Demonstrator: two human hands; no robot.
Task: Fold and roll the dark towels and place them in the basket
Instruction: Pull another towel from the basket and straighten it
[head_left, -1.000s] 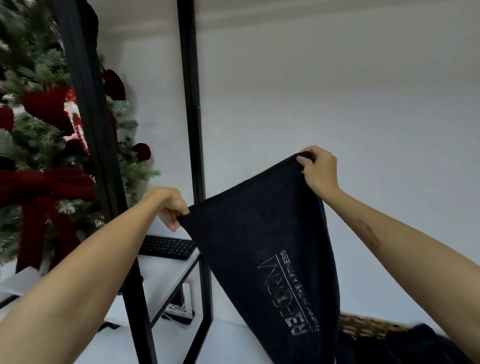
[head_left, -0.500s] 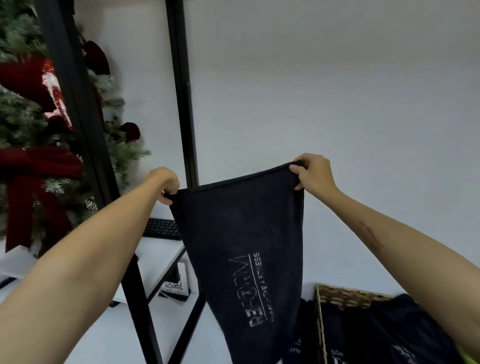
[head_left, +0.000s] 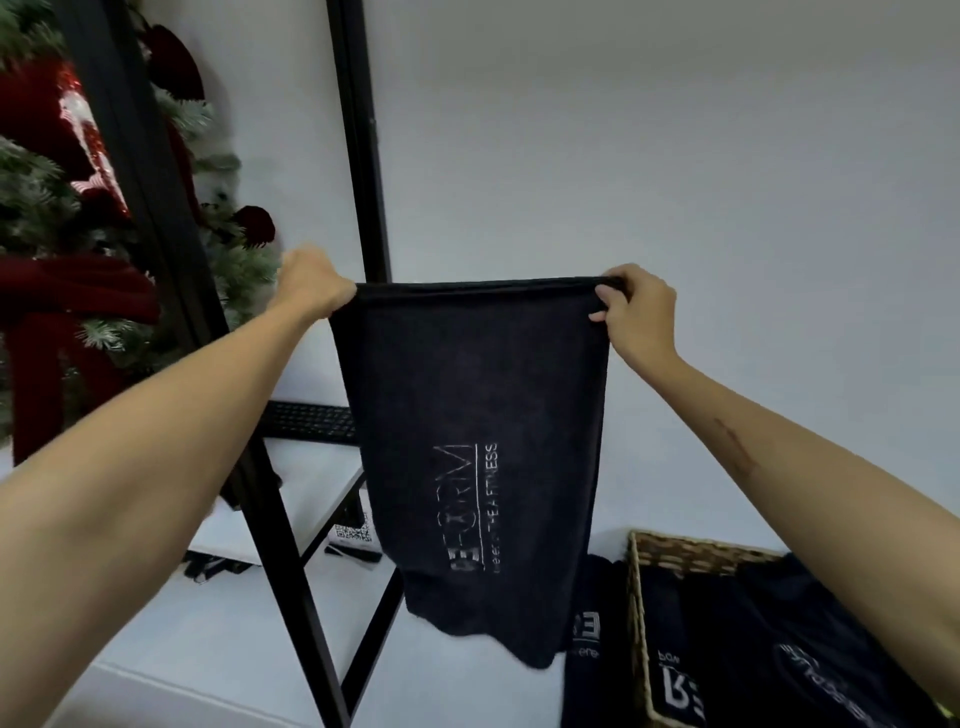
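Decorated Christmas tree (head_left: 62, 218) far left, behind black frame posts (head_left: 358, 140). Left hand (head_left: 311, 283) raised, fingers curled round top left corner of dark towel (head_left: 478, 441). Towel hangs flat between both hands, top edge taut and level, pale logo print facing camera, bottom hem loose above white counter (head_left: 208, 649). Right hand (head_left: 636, 312), fingers (head_left: 605, 296) pinching top right corner. Below left fingers: black keyboard (head_left: 311, 422) on white shelf. Below right fingers: wicker basket (head_left: 636, 613) holding dark towels; another dark towel (head_left: 589, 654) lies just beside its left wall.
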